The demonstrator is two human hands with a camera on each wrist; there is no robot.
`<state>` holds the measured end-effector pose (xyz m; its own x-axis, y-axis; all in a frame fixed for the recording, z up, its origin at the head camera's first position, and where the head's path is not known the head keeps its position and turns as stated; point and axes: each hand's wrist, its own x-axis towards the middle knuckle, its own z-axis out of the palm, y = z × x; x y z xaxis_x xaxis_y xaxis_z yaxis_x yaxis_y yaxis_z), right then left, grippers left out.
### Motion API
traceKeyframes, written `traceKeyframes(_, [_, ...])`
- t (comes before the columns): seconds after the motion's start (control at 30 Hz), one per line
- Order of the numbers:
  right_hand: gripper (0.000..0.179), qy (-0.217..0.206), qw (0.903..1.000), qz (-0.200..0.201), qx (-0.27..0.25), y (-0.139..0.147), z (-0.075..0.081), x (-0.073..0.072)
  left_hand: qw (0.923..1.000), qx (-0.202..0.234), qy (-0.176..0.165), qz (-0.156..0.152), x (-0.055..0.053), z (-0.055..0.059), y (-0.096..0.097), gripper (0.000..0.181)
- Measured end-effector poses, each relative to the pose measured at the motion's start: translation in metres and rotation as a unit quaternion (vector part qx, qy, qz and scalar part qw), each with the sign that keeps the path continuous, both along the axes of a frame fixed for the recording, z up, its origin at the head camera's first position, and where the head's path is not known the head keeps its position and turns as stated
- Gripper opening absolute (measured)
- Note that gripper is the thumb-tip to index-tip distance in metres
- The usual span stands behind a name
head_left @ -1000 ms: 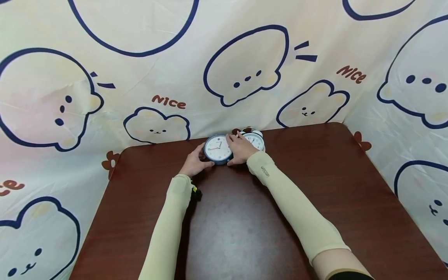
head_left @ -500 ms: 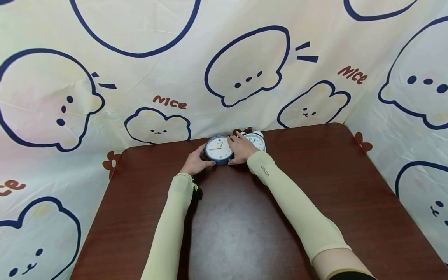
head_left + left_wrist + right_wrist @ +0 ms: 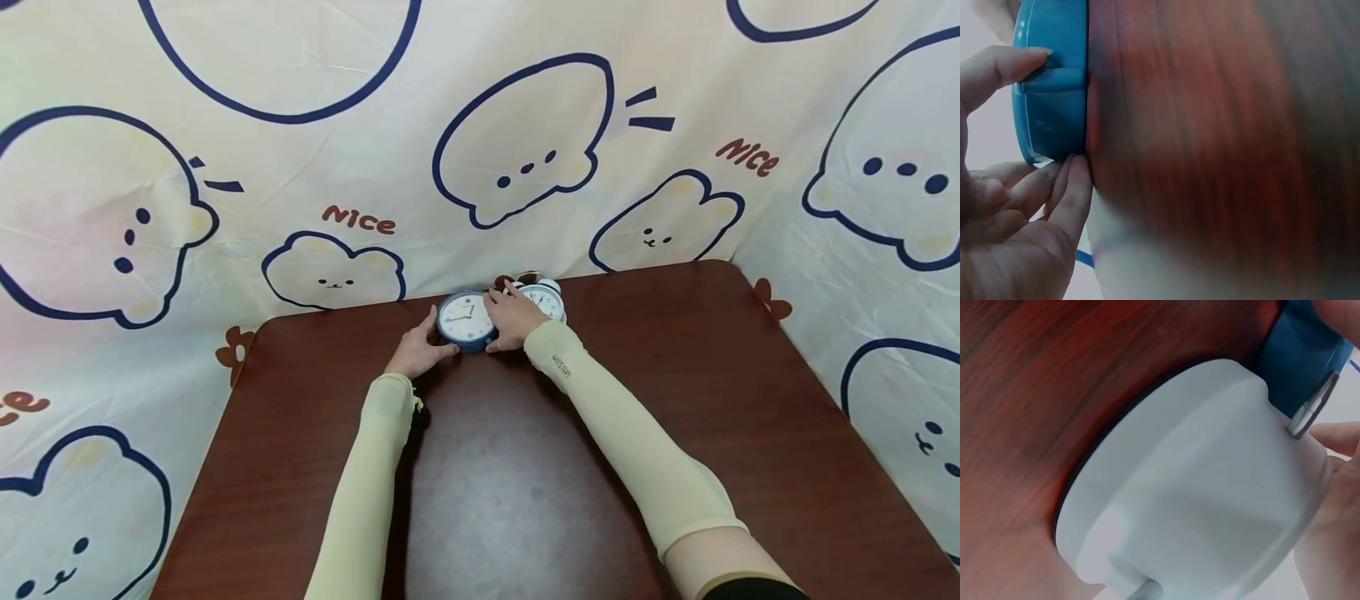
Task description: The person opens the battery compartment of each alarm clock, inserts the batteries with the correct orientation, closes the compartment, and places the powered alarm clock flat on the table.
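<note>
A round blue clock (image 3: 463, 320) with a white face stands at the table's far edge in the head view. My left hand (image 3: 415, 348) holds its left side; in the left wrist view the thumb lies on the blue casing (image 3: 1054, 122) and the other fingers touch its far side. My right hand (image 3: 513, 318) grips the clock's right side, fingers high and thumb low. Just right of it is a white twin-bell alarm clock (image 3: 552, 304), partly hidden by that hand. In the right wrist view the white clock's casing (image 3: 1197, 481) fills the middle, close against the blue clock (image 3: 1294, 359).
The dark brown wooden table (image 3: 480, 467) stretches toward me under both sleeved forearms. Behind its far edge hangs a pale curtain (image 3: 330, 167) with cartoon bears, which continues along the left and right sides.
</note>
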<state>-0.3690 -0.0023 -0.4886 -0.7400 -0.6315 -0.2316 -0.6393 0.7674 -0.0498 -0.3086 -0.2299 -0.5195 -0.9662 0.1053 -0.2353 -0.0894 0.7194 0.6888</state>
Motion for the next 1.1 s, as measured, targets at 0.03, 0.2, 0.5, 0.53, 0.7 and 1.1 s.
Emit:
traceKeyframes(0.03, [0.108,-0.001,1.0,-0.001,-0.001,0.0002,0.0005,0.0006,1.0,-0.005,-0.002,0.0,0.0007,0.0006,0.0009,0.102])
traceKeyframes(0.2, [0.108,0.002,1.0,0.0,-0.004,0.0002,0.0015,0.0011,0.9998,-0.014,-0.009,0.005,0.0023,0.0032,0.0027,0.102])
traceKeyframes(0.5, [0.107,0.007,0.9999,-0.002,-0.008,0.0002,-0.0001,0.0005,0.9999,-0.012,-0.01,0.005,0.0011,0.0015,0.0027,0.101])
traceKeyframes(0.53, [0.106,0.007,0.9999,-0.003,-0.008,0.0,-0.0002,0.0006,0.9998,-0.013,-0.01,0.005,0.0014,0.0014,0.0028,0.101])
traceKeyframes(0.7, [0.106,0.007,0.9999,-0.005,-0.009,-0.0011,-0.0007,0.002,0.9996,-0.024,-0.011,0.007,0.0032,0.0016,0.0036,0.1])
traceKeyframes(1.1, [0.106,0.014,0.9997,-0.006,-0.017,-0.001,-0.0046,0.0009,0.9991,-0.042,0.001,0.011,-0.001,-0.0052,0.0041,0.101])
